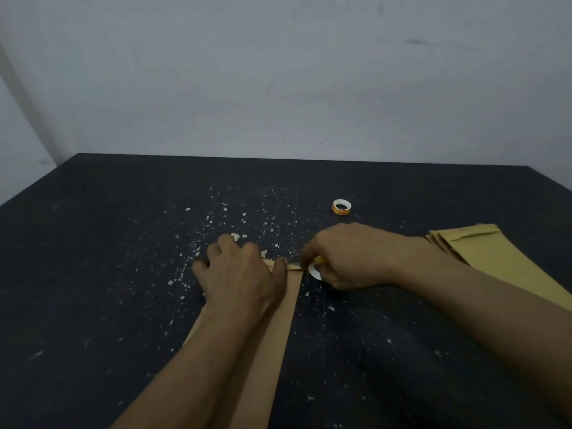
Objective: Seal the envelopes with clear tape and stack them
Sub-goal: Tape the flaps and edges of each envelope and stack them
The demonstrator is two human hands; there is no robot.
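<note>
Hands meet at the far end of a brown envelope (pixel 278 335) on the dark desk (pixel 123 243) — the left hand (pixel 238 274) presses flat on it, fingers spread, and the right hand (pixel 349 258) grips a tape roll (pixel 315 270) at the flap's corner. A second tape roll (pixel 341 207) lies farther back; a stack of envelopes (pixel 495 258) sits to the right.

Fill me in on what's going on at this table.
A person is taping a brown envelope shut on the dark table. The left hand presses down on its flap end, while the right hand grips a tape roll at the flap's right edge. A spare tape roll lies farther back, and a pile of envelopes sits at the right.
</note>
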